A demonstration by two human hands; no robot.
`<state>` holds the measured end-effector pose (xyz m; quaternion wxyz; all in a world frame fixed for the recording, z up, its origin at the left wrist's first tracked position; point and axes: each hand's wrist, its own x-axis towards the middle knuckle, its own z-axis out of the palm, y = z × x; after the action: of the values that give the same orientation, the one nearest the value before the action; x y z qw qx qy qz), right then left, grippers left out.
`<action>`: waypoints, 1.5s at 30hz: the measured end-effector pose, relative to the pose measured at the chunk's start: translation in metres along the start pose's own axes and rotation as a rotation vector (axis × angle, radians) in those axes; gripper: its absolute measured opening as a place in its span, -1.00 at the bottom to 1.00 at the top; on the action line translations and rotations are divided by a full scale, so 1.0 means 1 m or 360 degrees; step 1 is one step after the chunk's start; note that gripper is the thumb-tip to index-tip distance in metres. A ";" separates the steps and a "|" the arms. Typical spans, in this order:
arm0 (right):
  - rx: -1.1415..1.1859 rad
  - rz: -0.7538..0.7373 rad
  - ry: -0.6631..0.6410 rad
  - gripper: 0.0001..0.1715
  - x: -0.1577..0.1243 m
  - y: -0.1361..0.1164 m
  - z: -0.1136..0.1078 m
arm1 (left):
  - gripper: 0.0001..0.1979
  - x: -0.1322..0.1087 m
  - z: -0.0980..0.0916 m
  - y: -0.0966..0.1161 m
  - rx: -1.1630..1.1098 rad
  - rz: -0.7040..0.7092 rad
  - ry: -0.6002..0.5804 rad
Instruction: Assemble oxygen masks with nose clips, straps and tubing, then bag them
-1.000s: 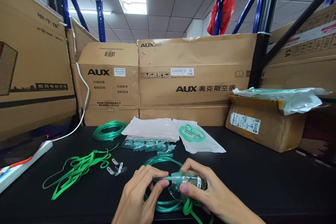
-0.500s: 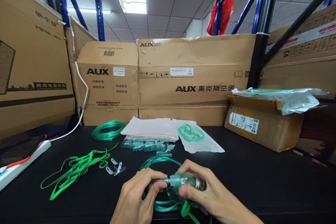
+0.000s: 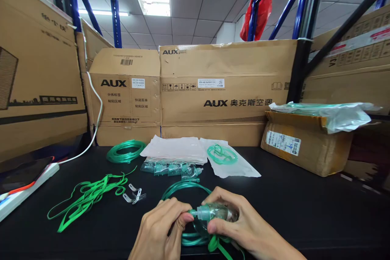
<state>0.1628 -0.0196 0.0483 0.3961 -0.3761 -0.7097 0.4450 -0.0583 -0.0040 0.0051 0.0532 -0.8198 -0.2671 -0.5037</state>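
My right hand (image 3: 243, 223) is wrapped round a clear green oxygen mask (image 3: 215, 213) low in the middle of the view. My left hand (image 3: 160, 227) pinches the end of a green tube right at the mask's connector (image 3: 198, 212). The tube's coil (image 3: 185, 195) lies on the black table (image 3: 304, 211) under and behind both hands. A green elastic strap (image 3: 217, 244) hangs below the mask.
Loose green straps (image 3: 88, 197) and small metal clips (image 3: 133, 196) lie to the left. Behind are more masks (image 3: 170, 167), a second tube coil (image 3: 125, 151), plastic bags (image 3: 179, 148) and a bagged mask (image 3: 224, 155). Cardboard boxes (image 3: 225, 89) wall the back; an open box (image 3: 304, 142) sits right.
The hands have drawn slightly closer together, with the left fingers pressed up to the mask's connector. Nothing else on the table has moved.
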 end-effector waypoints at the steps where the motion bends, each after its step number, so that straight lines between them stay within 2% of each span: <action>1: -0.0003 0.0002 -0.0005 -0.55 0.000 0.000 0.000 | -0.77 0.000 0.000 0.000 0.0003 0.0001 0.0007; 6: -0.0011 0.0003 -0.0040 -0.55 0.002 0.000 -0.002 | -0.74 -0.002 0.001 0.000 -0.0076 -0.0066 -0.0050; 8: 0.0001 -0.0011 -0.0058 -0.55 0.003 0.002 -0.002 | -0.73 -0.003 0.001 0.001 -0.0188 -0.0206 -0.0153; 11: 0.0051 -0.0019 -0.0048 -0.55 0.003 0.006 -0.001 | -0.68 -0.001 -0.003 0.003 -0.0351 -0.0567 -0.0371; 13: 0.0070 -0.0020 -0.0024 -0.55 0.002 0.008 -0.001 | -0.62 0.002 -0.005 0.004 -0.0439 -0.0757 -0.0453; 22: 0.0089 0.0051 0.0024 -0.57 0.001 0.008 0.002 | -0.53 0.005 -0.010 0.000 -0.0641 -0.1079 -0.0589; 25: 0.0096 0.0073 0.0025 -0.55 0.001 0.008 0.003 | -0.54 0.005 -0.013 -0.001 -0.0752 -0.1061 -0.0640; 29: 0.0126 0.0087 0.0000 -0.53 0.002 0.009 0.002 | -0.56 0.006 -0.013 0.000 -0.0775 -0.0970 -0.0603; 40: 0.0146 0.0224 -0.0022 -0.54 0.004 0.010 0.003 | -0.66 0.000 -0.009 0.001 -0.0500 -0.0689 -0.0501; 45: 0.0094 0.0165 -0.0040 -0.56 0.003 0.008 0.002 | -0.73 -0.004 -0.005 0.000 -0.0323 -0.0519 -0.0474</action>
<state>0.1609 -0.0149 0.0407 0.3745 -0.3950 -0.6807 0.4903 -0.0634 -0.0070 0.0044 -0.1516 -0.8321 -0.3489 -0.4036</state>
